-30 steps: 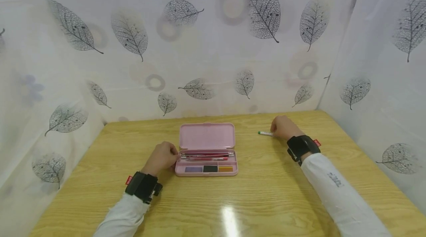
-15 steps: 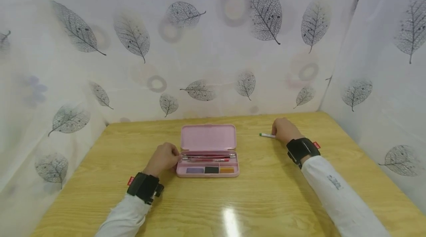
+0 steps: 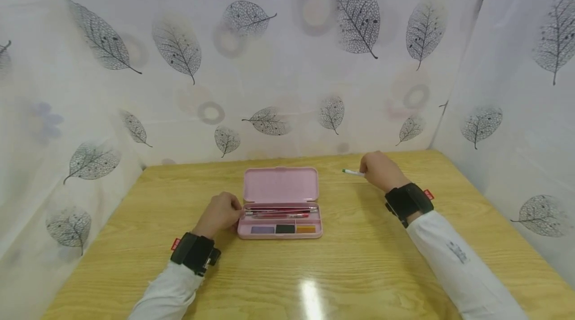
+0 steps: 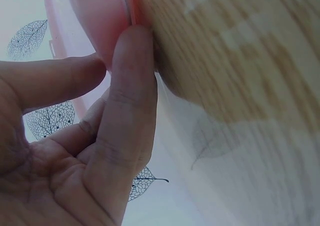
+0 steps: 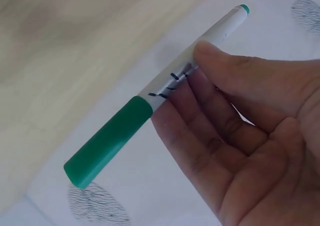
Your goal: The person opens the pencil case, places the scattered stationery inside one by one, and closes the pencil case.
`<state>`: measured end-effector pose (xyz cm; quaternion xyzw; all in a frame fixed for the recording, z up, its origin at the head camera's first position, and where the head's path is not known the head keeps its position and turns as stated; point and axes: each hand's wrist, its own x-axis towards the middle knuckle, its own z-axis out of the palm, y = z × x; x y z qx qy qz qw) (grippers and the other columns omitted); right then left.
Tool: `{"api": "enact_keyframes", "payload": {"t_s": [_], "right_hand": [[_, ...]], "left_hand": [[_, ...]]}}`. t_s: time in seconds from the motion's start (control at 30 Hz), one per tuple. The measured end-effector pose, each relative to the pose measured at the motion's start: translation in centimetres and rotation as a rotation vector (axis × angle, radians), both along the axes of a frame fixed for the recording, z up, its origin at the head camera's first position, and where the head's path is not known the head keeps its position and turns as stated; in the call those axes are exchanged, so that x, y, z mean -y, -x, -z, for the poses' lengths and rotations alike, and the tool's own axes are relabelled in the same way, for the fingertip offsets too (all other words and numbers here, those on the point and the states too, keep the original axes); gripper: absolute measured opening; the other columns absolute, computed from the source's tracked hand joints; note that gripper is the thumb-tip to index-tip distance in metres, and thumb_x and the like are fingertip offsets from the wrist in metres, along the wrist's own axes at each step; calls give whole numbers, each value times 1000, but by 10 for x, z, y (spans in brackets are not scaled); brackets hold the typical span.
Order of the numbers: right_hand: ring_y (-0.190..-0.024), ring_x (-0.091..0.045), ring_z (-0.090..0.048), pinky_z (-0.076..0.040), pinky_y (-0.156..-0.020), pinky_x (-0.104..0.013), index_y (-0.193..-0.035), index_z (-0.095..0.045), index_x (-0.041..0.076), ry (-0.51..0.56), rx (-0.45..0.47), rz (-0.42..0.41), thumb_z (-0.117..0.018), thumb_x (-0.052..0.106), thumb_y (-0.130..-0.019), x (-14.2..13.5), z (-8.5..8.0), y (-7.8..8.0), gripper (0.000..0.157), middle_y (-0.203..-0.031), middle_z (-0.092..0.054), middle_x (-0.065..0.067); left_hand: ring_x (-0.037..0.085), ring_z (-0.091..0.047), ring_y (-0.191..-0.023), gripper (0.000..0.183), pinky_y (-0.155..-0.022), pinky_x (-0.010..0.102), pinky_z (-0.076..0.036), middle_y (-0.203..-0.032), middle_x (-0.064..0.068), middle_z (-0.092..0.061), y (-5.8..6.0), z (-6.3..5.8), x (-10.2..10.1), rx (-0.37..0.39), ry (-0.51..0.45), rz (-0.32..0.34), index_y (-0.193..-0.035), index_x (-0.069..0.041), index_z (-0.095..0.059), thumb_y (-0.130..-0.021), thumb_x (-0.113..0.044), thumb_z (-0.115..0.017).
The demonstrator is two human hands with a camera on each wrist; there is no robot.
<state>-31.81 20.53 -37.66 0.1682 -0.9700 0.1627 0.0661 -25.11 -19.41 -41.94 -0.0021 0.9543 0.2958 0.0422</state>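
A pink pencil case [image 3: 280,235] lies on the table with its lid [image 3: 280,185] raised at the back. My left hand [image 3: 219,215] pinches the case's left end between thumb and fingers, as the left wrist view shows on the pink wall [image 4: 100,16]. Pencils and a red pen [image 3: 280,215] fill the rear compartment. Purple, black and orange blocks [image 3: 285,229] sit in the front one. To the right of the case, my right hand [image 3: 383,171] pinches a white marker [image 5: 175,76] with a green cap [image 5: 110,141] by its barrel, apparently lifted off the table.
The wooden table [image 3: 359,270] reaches back to a leaf-patterned curtain [image 3: 287,60], which also encloses both sides. Between the case and my right hand lies bare wood.
My right hand has moved up and slightly left with the marker, which now seems to be off the table. My left hand stays on the pencil case.
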Motion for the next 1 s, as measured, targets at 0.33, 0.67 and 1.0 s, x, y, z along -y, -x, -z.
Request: {"api": "enact_keyframes", "payload": {"t_s": [0.33, 0.67, 1.0], "right_hand": [[-70, -26, -63, -57, -64, -45, -87, -74, -5, -4, -62, -76, -65, -9, -83, 35, -36, -24, 11, -83, -72, -18], [-74, -26, -61, -56, -69, -44, -88, -74, -3, -21, -118, -108, -66, -4, -84, 71, -56, -44, 8, -83, -70, -14], [-69, -20, -60, -57, -64, -38, -85, -75, 0, -28, -139, -185, -69, -1, -84, 104, -51, -47, 6, -80, -69, -9]], "left_hand": [[17, -63, -56, 11, -51, 31, -55, -75, 13, -67, -1, -3, -1, 17, -14, -4, -81, 2, -68, -85, -8, -71], [16, -63, -53, 11, -49, 30, -53, -73, 12, -67, 1, -1, -1, 21, -18, -4, -80, 2, -67, -85, -7, -70], [16, -61, -55, 12, -49, 29, -51, -72, 11, -66, 1, 0, 1, 0, -7, 9, -78, 1, -67, -85, -8, -71]]}}
